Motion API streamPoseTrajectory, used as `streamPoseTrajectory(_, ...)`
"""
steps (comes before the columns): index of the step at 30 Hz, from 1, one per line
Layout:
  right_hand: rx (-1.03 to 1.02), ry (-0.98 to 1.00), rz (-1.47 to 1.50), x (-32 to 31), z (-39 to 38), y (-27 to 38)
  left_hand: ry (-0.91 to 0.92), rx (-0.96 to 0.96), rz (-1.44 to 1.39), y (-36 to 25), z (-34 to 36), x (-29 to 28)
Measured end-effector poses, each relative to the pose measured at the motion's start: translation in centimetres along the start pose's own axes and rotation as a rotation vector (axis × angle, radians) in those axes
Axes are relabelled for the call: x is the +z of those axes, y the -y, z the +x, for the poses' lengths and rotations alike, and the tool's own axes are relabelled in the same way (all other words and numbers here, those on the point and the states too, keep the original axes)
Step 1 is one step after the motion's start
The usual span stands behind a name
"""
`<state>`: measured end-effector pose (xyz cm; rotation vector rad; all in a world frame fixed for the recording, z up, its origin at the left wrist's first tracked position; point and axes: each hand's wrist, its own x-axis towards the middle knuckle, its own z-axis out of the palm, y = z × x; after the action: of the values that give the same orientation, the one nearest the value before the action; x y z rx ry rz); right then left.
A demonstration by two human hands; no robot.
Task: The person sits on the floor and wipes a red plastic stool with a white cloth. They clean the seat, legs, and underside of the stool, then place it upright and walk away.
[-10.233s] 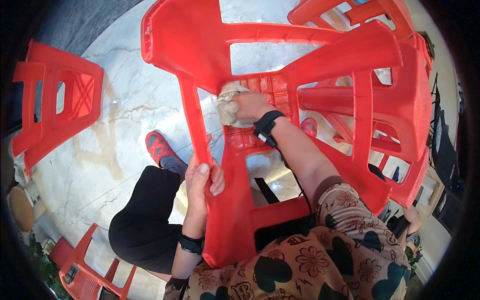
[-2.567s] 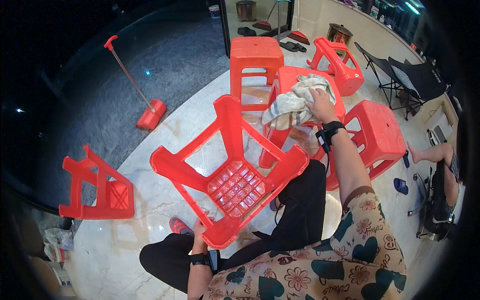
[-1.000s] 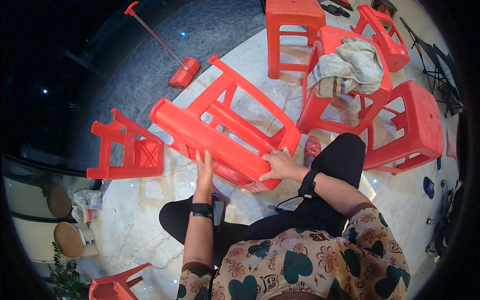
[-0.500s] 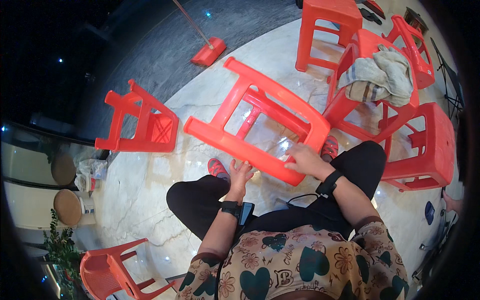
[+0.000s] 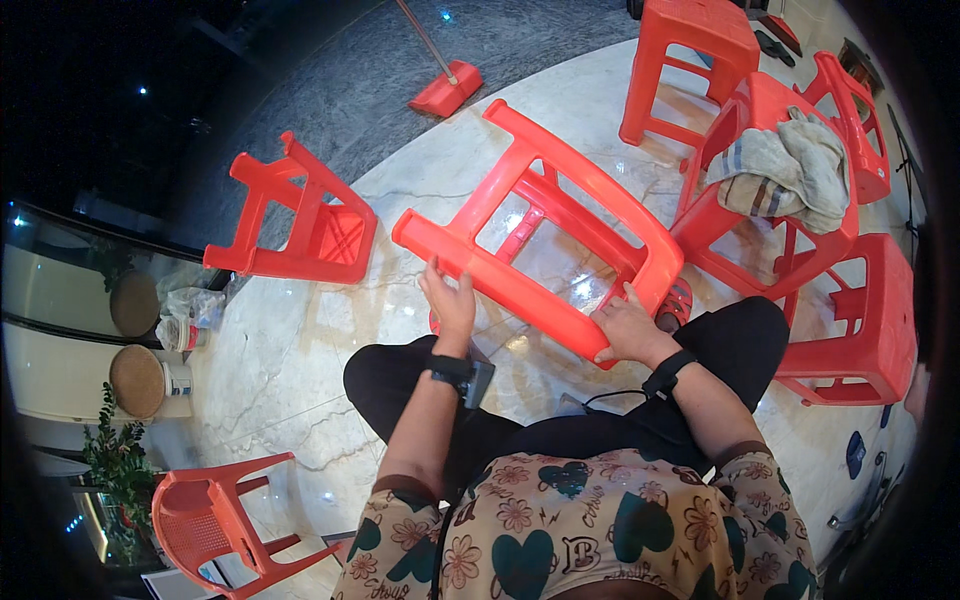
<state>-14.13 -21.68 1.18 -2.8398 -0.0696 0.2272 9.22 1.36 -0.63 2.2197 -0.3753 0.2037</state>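
A red plastic stool (image 5: 560,310) is tipped on its side in front of me, legs toward the upper left. My right hand (image 5: 632,328) grips its near side close to the seat end, thumb on one face and fingers over the edge. Against the near leg, toward its foot, my left hand (image 5: 448,302) rests with fingers apart, not wrapped around it. Both wrists carry black straps. Part of the stool covers my left shoe; a red shoe (image 5: 677,300) shows at the right.
Another red stool (image 5: 343,235) lies on its side at left. Several more stand at right, one bearing a grey towel (image 5: 785,165). A red dustpan (image 5: 447,88) stands beyond, a red chair (image 5: 205,515) and a plant (image 5: 115,450) at lower left.
My left hand has moved up along the leg toward its foot. My right hand has settled onto the stool's near edge. The whole view has shifted slightly.
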Motion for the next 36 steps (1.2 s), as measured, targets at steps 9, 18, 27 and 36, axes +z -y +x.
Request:
streamPoseTrajectory(9,-0.023,0.01,-0.018,0.5,-0.3,-0.6,0.348,0.482,0.767,-1.4,8.4,-3.0)
streamPoseTrajectory(18,0.067,0.092,-0.139,-2.3,-0.1,-1.6,0.449,0.414,0.739,-2.3,5.8,-4.1)
streamPoseTrajectory(27,0.302,-0.042,-0.093,-2.5,-1.9,-3.8,0.343,0.421,0.335,-2.2,1.0,-3.7)
streamPoseTrajectory(36,0.223,-0.032,0.029,-1.7,-3.5,-2.9,0.258,0.518,0.232,-1.5,-0.9,-4.0)
